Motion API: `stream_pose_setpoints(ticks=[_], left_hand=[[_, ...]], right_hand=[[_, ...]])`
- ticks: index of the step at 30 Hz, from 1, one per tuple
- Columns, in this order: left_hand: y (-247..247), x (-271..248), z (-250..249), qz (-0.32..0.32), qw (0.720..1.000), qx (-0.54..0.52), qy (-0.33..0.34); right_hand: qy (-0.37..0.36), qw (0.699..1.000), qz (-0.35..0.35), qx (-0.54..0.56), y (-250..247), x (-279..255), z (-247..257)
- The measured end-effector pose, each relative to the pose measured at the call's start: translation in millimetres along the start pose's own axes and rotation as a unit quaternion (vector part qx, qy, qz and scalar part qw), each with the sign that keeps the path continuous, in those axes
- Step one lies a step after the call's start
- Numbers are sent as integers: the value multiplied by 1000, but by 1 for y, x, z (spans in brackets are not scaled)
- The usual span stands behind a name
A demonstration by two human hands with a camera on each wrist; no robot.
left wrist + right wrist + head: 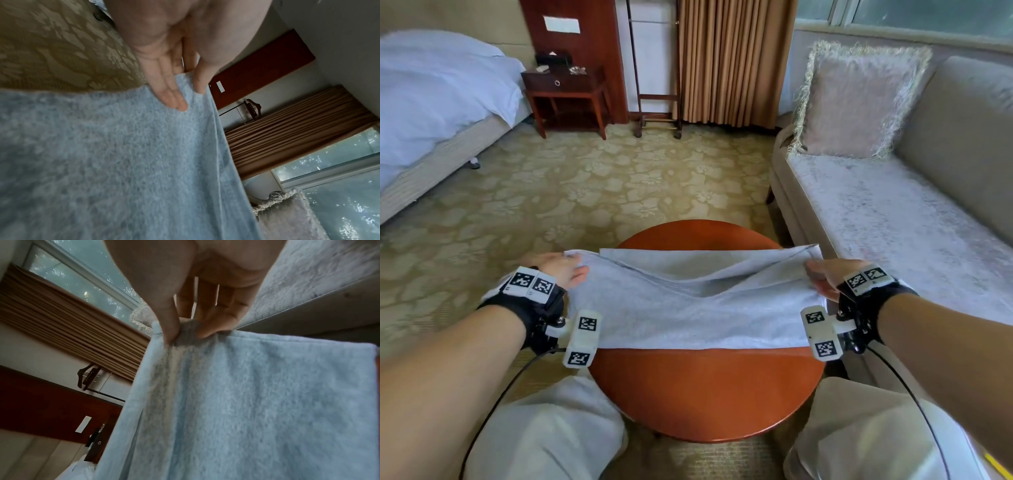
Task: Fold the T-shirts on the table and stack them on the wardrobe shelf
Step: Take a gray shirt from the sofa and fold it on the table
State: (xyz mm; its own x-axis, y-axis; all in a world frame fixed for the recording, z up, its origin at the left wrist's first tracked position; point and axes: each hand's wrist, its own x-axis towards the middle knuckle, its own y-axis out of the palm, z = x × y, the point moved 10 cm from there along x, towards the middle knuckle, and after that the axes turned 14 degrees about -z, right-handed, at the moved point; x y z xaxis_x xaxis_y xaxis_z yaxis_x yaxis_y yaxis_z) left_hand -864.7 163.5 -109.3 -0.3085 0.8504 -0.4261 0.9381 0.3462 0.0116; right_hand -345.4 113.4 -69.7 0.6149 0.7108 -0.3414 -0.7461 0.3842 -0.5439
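A floral-patterned beige carpet (pixel 599 192) spreads between a white-sheeted bed (pixel 438 102) and a pale sofa (pixel 900 212) with a fringed cushion (pixel 859 99); a dark wooden nightstand (pixel 566 96), tan curtains (pixel 736 61) and a daylit window (pixel 935 17) line the far wall.

The pale blue-grey T-shirt (pixel 698 308) lay partly folded across the round surface (pixel 702 394), far edge lifted at both corners.

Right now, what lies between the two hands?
In the head view, only the light blue T-shirt stretches between the left hand and right hand.
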Motion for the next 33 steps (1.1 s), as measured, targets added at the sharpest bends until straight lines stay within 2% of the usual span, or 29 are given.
stream_pose_setpoints(ticks=[1, 2, 4, 5, 7, 9, 13, 16, 20, 24, 27, 31, 33], left_hand=[[11, 1, 1, 45, 999, 8, 4], [5, 9, 1, -2, 999, 44, 3], [-31, 25, -7, -166, 980, 97, 48], [-39, 29, -12, -204, 970, 115, 70], [-44, 43, -14, -232, 961, 120, 92], [-44, 52, -16, -240, 957, 138, 90], [-45, 88, -6, -213, 958, 176, 71], [-32, 88, -6, -196, 955, 213, 66], [-23, 96, -1, -189, 946, 257, 54], [-25, 98, 7, -208, 945, 252, 26], [-27, 94, 6, -226, 943, 245, 17], [-6, 60, -23, -255, 939, 211, 93], [18, 41, -31, -226, 932, 246, 141]], right_hand=[[1, 1000, -14, -5, 0, 8, 1], [3, 999, -33, -16, -1, 12, 2], [-2, 998, -62, -32, -2, 24, 6], [-5, 996, -75, -41, -1, 32, 5], [-11, 995, -85, -53, 3, 49, 7], [-10, 993, -94, -74, 7, 60, 10], [-21, 987, -87, -131, 21, 70, 23], [-14, 982, -104, -156, 25, 75, 27], [-25, 973, -80, -215, 45, 83, 21], [-18, 979, -84, -185, 54, 84, 19], [7, 980, -125, -157, 48, 90, 12], [-14, 979, -154, -134, 39, 66, 34], [-30, 976, -143, -158, 45, 52, 42]])
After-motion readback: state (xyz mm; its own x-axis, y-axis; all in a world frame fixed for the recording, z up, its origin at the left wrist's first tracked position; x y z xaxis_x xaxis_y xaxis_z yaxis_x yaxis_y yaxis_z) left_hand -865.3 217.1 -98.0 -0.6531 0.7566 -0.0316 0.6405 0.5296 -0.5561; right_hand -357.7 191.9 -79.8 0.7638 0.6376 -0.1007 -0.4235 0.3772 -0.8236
